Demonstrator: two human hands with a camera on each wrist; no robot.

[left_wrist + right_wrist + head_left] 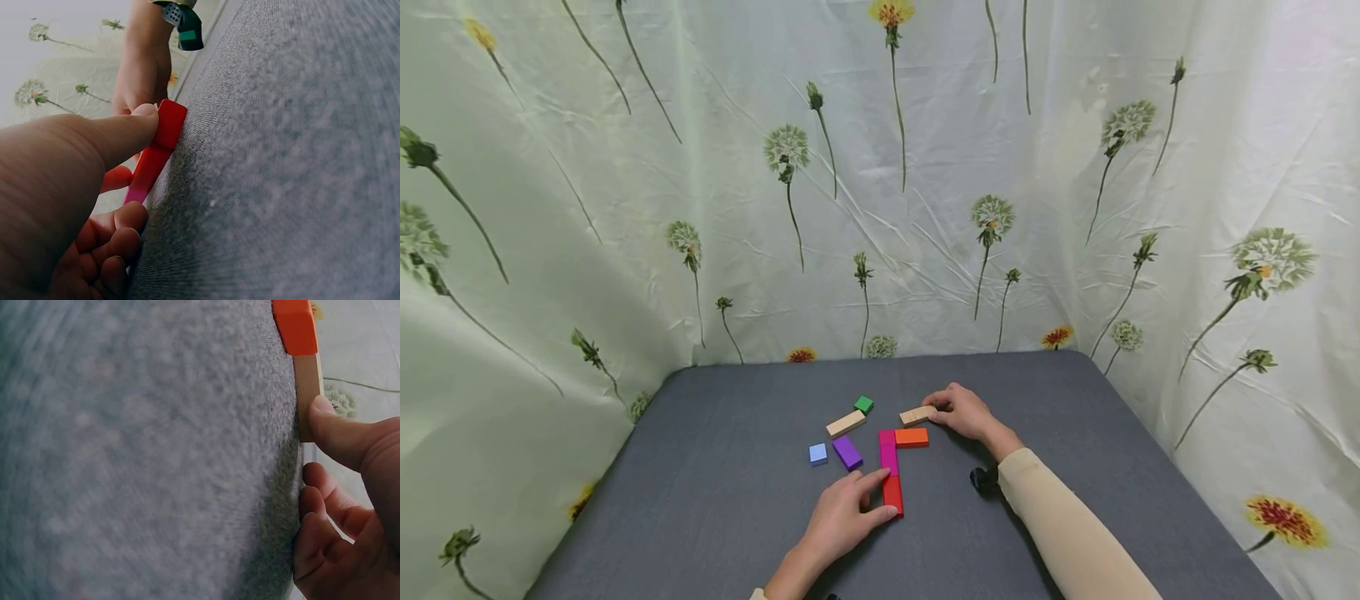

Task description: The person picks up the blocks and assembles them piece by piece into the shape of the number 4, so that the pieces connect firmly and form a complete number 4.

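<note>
In the head view, a red block (892,496), a magenta block (888,456) and an orange block (912,437) lie end to side in a bent row. My left hand (842,512) pinches the red block, its thumb at the near end and index finger near the magenta joint. The left wrist view shows the thumb pressed on the red block (170,122). Behind the orange block, my right hand (964,412) grips the right end of a plain wooden block (916,416). Its thumb touches that wooden block (307,394) in the right wrist view.
Left of the row lie a purple block (847,452), a small light-blue block (817,454), another plain wooden block (846,423) and a small green block (863,405). All rest on a dark grey table (715,500). A flower-print curtain (925,250) surrounds it.
</note>
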